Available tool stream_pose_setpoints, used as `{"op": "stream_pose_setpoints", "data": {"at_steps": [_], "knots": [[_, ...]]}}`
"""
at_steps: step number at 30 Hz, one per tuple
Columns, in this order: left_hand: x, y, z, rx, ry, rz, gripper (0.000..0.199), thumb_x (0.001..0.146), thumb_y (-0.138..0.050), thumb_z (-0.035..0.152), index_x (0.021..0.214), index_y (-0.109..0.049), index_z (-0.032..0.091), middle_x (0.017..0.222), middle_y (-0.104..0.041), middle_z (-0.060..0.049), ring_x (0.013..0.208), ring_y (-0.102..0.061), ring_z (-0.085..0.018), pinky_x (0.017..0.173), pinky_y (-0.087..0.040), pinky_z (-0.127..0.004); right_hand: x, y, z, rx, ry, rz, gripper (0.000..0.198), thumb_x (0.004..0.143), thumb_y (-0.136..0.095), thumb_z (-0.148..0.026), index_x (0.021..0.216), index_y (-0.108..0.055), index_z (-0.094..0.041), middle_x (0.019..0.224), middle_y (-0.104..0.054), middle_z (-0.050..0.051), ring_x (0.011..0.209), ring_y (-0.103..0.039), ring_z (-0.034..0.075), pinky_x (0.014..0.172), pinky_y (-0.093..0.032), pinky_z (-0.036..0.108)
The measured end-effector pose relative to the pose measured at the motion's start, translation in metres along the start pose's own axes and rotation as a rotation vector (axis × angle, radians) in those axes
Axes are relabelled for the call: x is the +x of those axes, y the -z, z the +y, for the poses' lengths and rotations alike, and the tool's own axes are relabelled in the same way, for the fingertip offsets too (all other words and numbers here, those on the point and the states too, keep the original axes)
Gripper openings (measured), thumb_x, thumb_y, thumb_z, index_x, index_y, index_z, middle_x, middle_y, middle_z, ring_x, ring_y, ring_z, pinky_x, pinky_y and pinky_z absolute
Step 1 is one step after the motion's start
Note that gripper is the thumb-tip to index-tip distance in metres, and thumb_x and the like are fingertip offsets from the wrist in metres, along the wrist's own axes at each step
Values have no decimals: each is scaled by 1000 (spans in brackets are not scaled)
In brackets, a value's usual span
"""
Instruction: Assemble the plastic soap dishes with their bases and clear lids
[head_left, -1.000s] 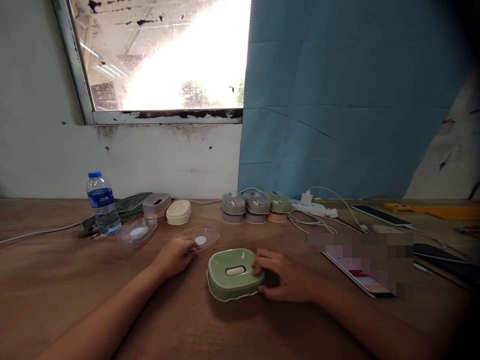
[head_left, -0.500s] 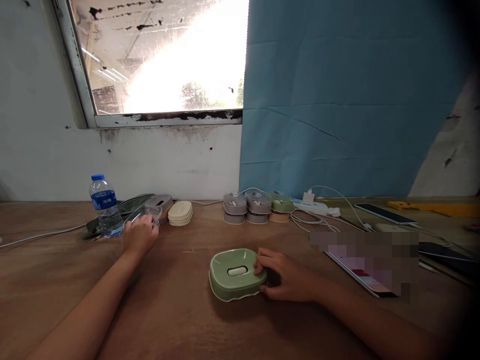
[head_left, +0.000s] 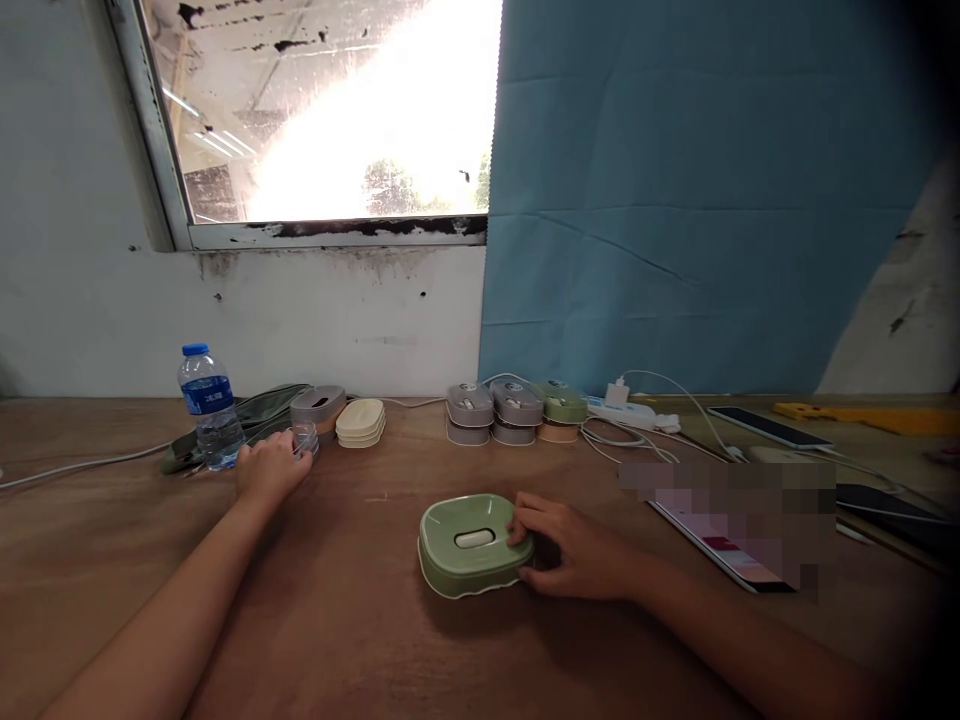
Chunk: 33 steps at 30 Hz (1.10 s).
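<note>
My right hand (head_left: 574, 548) grips the right end of a green oval plastic box (head_left: 435, 572). Its fingers are on the top and the thumb is low at the side. The box has a dished top with a slot, and something pale shows in the slot. At the back left, my left hand (head_left: 271, 468) is curled over a clear plastic lid (head_left: 306, 438) low at the table, which its fingers partly hide. Just behind that lid stands a grey-topped box (head_left: 319, 402) with an orange-brown lower part. A stack of cream oval pieces (head_left: 361, 422) is to the right.
A water bottle (head_left: 208, 405) stands left of my left hand, by a dark green bag (head_left: 180, 455). Stacked grey boxes (head_left: 517, 405) and a green one (head_left: 564, 402) line the back. Cables, a power strip (head_left: 630, 413) and phones (head_left: 769, 428) are at the right.
My left hand has lowered the clear lid from a tilted position beside the grey-topped box to the table in front of it. My right hand and the green box have stayed put.
</note>
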<state>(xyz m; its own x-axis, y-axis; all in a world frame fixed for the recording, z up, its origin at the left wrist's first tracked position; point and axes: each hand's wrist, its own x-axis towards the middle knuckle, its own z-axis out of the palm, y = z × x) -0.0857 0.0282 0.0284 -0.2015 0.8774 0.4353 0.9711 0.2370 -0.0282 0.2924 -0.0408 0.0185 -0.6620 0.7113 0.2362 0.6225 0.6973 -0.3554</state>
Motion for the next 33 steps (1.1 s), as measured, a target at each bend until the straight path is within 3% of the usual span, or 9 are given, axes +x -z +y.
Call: {"op": "stream_pose_setpoints", "data": {"at_steps": [3, 6, 8, 10, 12, 15, 18, 25, 33], "knots": [[-1, 1, 2, 30, 2, 30, 31, 74, -39, 38, 83, -56, 14, 91, -63, -13, 85, -57, -30, 70, -35, -38, 0, 0, 0, 4, 2, 2, 19, 64, -60, -16, 81, -53, -19, 84, -50, 1, 71, -51, 13, 66, -42, 23], [-6, 8, 11, 69, -42, 170, 34, 73, -42, 40, 88, -55, 12, 92, -62, -14, 86, -54, -32, 71, -35, -39, 0, -1, 1, 17, 4, 6, 20, 64, -60, -16, 82, -52, -19, 85, -50, 1, 72, -51, 13, 67, -42, 23], [-13, 16, 23, 15, -178, 283, 34, 75, -43, 40, 90, -55, 12, 92, -60, -14, 88, -52, -31, 75, -35, -40, 0, -3, 3, 36, 18, 15, 20, 65, -59, -16, 83, -52, -19, 87, -50, 2, 74, -52, 14, 68, -42, 24], [-23, 24, 39, -140, -400, 337, 31, 77, -43, 39, 89, -55, 13, 94, -59, -13, 91, -51, -29, 80, -34, -40, 1, -5, 4, 58, 36, 23, 20, 66, -59, -15, 84, -51, -19, 89, -50, 2, 78, -52, 14, 71, -42, 24], [-37, 31, 56, -345, -659, 286, 29, 78, -45, 39, 90, -56, 16, 99, -59, -11, 96, -50, -26, 85, -34, -39, 2, -6, 6, 74, 45, 28, 20, 67, -59, -16, 85, -50, -19, 91, -50, 3, 81, -52, 15, 72, -42, 25], [-58, 36, 80, -583, -1099, 35, 34, 76, -51, 43, 101, -55, 20, 109, -57, -8, 103, -49, -23, 90, -34, -35, 3, -8, 7, 76, 45, 41, 22, 65, -59, -15, 85, -50, -19, 91, -50, 2, 80, -52, 15, 72, -43, 25], [-71, 33, 95, -687, -1351, -167, 47, 72, -57, 47, 111, -53, 22, 117, -55, -6, 107, -50, -22, 95, -30, -33, 2, -10, 7, 63, 58, 57, 28, 63, -60, -13, 88, -51, -20, 92, -49, 2, 79, -51, 15, 72, -43, 25], [-68, 15, 97, -778, -1315, -246, 44, 71, -62, 43, 112, -56, 28, 112, -62, -2, 108, -52, -20, 93, -31, -32, 3, -12, 8, 75, 92, 76, 34, 63, -59, -11, 95, -51, -21, 99, -50, 4, 85, -52, 16, 78, -43, 27], [-67, 13, 95, -885, -1242, -288, 42, 71, -63, 41, 110, -59, 26, 108, -64, -4, 109, -52, -21, 93, -32, -34, 4, -9, 6, 132, 109, 103, 31, 66, -59, -12, 96, -53, -20, 103, -52, 5, 96, -52, 17, 84, -42, 29]]}}
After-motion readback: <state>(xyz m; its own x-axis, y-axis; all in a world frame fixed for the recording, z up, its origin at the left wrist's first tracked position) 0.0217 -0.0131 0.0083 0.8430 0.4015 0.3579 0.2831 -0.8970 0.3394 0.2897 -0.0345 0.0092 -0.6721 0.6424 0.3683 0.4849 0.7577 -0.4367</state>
